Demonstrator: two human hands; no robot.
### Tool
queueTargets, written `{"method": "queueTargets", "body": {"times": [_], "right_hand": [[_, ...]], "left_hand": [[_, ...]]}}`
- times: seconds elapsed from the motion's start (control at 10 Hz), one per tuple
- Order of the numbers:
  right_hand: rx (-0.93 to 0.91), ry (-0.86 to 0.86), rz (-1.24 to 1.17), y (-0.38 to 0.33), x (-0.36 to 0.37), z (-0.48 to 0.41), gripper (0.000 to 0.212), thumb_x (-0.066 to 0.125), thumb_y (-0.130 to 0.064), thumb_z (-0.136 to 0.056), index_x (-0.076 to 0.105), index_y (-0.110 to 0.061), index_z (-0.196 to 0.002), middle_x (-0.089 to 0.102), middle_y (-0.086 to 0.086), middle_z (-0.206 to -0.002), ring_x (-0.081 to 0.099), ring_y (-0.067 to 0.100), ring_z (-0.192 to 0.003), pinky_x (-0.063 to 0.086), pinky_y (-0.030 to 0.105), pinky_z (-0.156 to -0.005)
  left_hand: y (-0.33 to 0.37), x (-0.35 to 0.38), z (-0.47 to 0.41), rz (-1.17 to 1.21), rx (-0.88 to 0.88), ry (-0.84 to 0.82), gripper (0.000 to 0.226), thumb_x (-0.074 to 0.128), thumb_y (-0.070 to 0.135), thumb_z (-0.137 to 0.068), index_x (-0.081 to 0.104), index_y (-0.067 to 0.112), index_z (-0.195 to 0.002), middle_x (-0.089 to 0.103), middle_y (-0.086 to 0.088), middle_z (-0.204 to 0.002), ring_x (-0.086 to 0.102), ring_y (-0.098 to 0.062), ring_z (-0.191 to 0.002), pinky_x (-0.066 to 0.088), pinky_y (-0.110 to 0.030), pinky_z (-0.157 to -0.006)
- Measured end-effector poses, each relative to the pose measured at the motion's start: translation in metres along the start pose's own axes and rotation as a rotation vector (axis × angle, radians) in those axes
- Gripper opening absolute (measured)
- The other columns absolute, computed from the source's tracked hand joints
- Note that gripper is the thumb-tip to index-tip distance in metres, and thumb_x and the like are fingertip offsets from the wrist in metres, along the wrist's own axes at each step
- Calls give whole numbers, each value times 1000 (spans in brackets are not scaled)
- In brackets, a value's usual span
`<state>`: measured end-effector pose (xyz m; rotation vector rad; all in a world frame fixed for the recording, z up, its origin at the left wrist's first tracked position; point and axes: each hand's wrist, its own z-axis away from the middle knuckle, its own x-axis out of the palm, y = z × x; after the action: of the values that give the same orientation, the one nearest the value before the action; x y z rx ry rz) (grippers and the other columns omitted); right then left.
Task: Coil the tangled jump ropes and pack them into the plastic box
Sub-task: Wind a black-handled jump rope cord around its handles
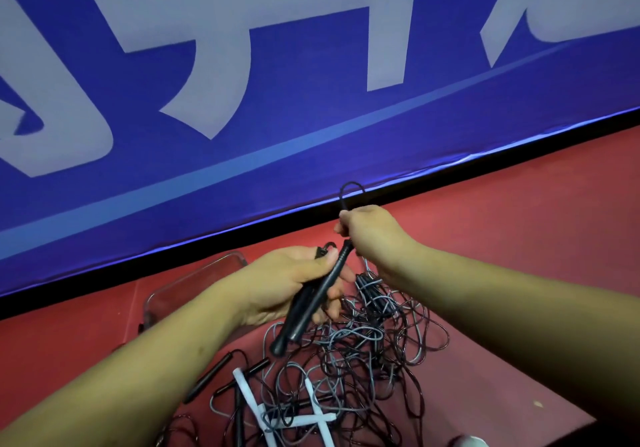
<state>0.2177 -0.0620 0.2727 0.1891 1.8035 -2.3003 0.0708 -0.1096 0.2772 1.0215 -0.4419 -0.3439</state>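
The plastic box (194, 275) is sitting just left of the grip. The left hand (291, 284) is clutching two black handles (294, 329); the right hand (370, 235) is pinching a cord loop (349, 184) above them, tangled ropes (363, 349) sprawling beneath both.

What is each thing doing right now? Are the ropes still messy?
left hand: holds two black handles.
right hand: pinches a rope loop, lifted up.
rope pile: tangled, not coiled.
white handles: lying in the tangle.
plastic box: partly hidden behind the left hand; no rope seen inside.
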Motion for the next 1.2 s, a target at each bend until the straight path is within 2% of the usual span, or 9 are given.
{"method": "queueTargets", "body": {"times": [0.1, 0.2, 0.3, 0.4, 0.5, 0.6, 0.9, 1.0, 1.2], "right_hand": [[-35, -111, 182, 1, -1, 3, 37, 40, -33, -104, 61, -10, -84, 53, 3, -69, 47, 18, -63, 35, 27, -60], [-65, -148, 252, 3, 1, -2, 64, 36, -58, -99, 39, -14, -145, 46, 8, -143, 46, 23, -130, 34, 38, -109], [-284, -274, 98, -5, -6, 2, 46, 44, -44, -101, 49, -21, -141, 59, -3, -132, 55, 4, -119, 38, 25, -107], [-370, -351, 169, -3, -11, 4, 49, 47, -33, -103, 68, 6, -83, 64, 5, -64, 59, 8, -55, 44, 16, -59], [-440, -298, 274, -4, -12, 1, 61, 51, -44, -99, 49, 6, -64, 44, 9, -49, 42, 19, -41, 34, 24, -47], [-459, -244, 302, -6, -17, -5, 55, 58, -48, -94, 44, -7, -61, 33, -1, -48, 31, 13, -44, 27, 26, -47], [-311, -270, 139, 0, -34, -10, 49, 65, -47, -90, 43, -7, -70, 32, 12, -56, 29, 18, -44, 31, 23, -44], [-301, -268, 128, -1, -34, -9, 44, 62, -45, -92, 42, -10, -75, 34, 12, -58, 32, 18, -46, 34, 25, -43], [-329, -336, 46, 1, -31, -7, 34, 57, -35, -98, 49, -16, -70, 38, -3, -51, 28, 16, -47, 24, 29, -47]], "left_hand": [[1, 1, -1, 17, -1, -29, 31, 54, 30, -93, 57, 0, -100, 51, -7, -69, 51, -19, -56, 43, -23, -44], [2, -6, -1, -22, -16, -103, 21, 60, 24, -96, 51, 7, -88, 43, -2, -67, 37, -11, -51, 31, -18, -41], [5, -13, -1, -45, 27, -115, 22, 60, 20, -92, 44, 11, -78, 42, 0, -65, 33, -7, -49, 27, -16, -40], [9, -18, 1, 1, 16, -142, 19, 59, 18, -91, 46, 9, -80, 43, -1, -65, 34, -6, -48, 30, -15, -39], [7, -22, 2, 6, 7, -107, 20, 62, 13, -94, 51, 10, -78, 48, -1, -65, 40, -7, -48, 33, -15, -40], [5, -32, 0, -97, 7, -4, 12, 60, 14, -97, 61, 14, -85, 59, 1, -71, 56, -3, -52, 43, -13, -45], [-2, -34, 4, 18, -39, 13, 24, 52, 8, -97, 56, -1, -120, 61, 4, -63, 56, -1, -43, 43, -13, -41], [4, -31, 9, 64, -65, -129, 29, 58, 11, -91, 56, -2, -116, 46, -5, -64, 35, -7, -40, 29, -18, -40], [3, -32, 11, 23, -62, -110, 34, 61, 12, -84, 61, -1, -114, 48, -7, -68, 39, -12, -46, 33, -21, -44]]}}
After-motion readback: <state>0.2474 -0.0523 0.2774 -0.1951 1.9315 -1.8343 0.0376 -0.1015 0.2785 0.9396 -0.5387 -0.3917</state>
